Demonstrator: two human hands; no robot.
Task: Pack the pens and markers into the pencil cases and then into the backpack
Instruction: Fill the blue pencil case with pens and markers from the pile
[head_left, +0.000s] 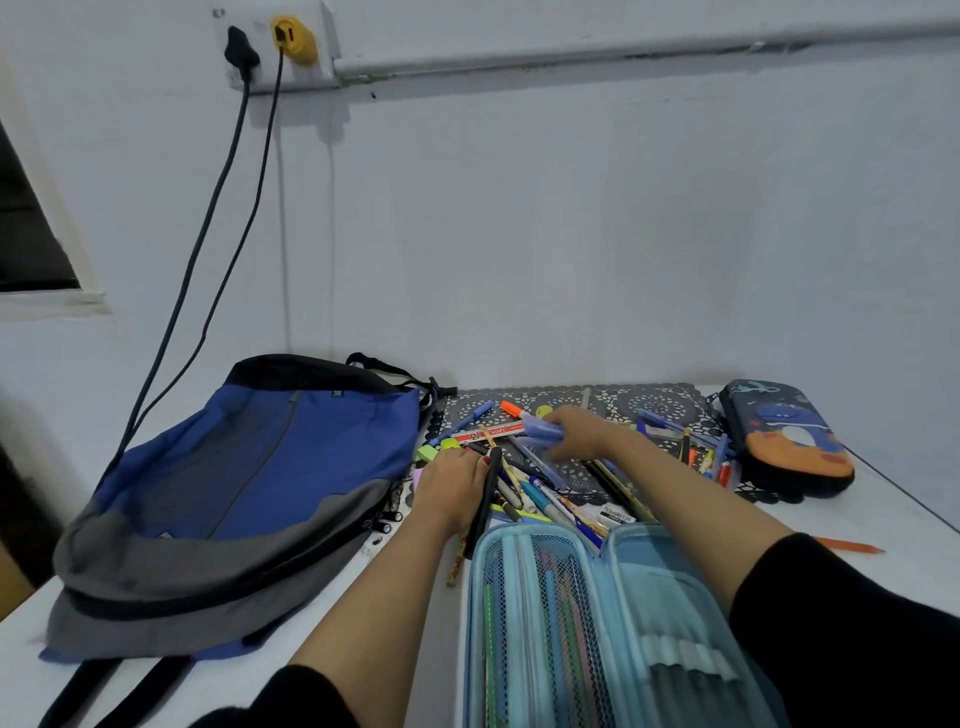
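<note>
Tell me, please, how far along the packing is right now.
Early. Done: a few pens sit behind the mesh of the open light blue case. In hand: the left hand grips a black marker, the right hand blue pens. Left: the loose pile on the mat, the shut dark case, and moving both cases into the backpack lying flat beside them.

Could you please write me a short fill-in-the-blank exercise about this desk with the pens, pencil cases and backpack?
1. The light blue pencil case is open; the dark pencil case at the far right is ____.
2. The backpack lies to the ____ of the loose pens.
3. The lone pencil beside the right forearm is coloured ____.
4. The left hand grips a long ____ marker.
Missing words: closed; left; orange; black.
</note>
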